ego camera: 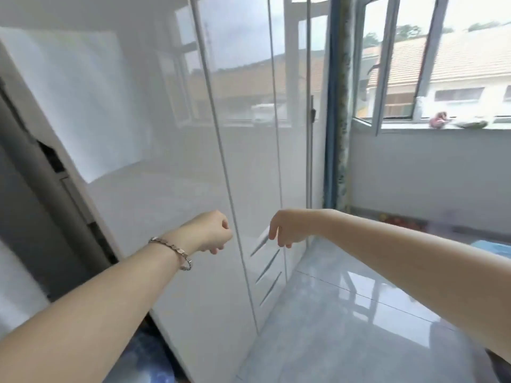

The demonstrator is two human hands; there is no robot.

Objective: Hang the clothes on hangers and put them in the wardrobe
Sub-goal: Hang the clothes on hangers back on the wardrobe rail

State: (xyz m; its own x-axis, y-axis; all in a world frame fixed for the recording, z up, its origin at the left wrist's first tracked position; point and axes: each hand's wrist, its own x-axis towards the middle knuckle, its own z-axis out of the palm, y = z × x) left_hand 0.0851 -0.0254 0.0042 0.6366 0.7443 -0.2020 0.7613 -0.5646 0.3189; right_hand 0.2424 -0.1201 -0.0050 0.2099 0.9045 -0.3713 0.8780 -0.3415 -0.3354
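Head view. The tall glossy white wardrobe [166,189] stood directly before the person, doors closed, left of the open window [383,78]. The left hand [213,233], above a metal-link bracelet [171,248], was curled into a fist, grasping nothing visible. The right hand [287,230] hung empty with loosely bent fingers, near the slanted drawer handles [261,243].

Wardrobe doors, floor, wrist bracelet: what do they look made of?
Wardrobe doors: high-gloss white panels, lacquered board or glass-faced; they mirror the window. Floor: polished pale grey-blue tile, probably ceramic or stone; thin joint lines and sharp reflections. Bracelet: metal links, rose-gold tone, slight shine; alloy unclear.
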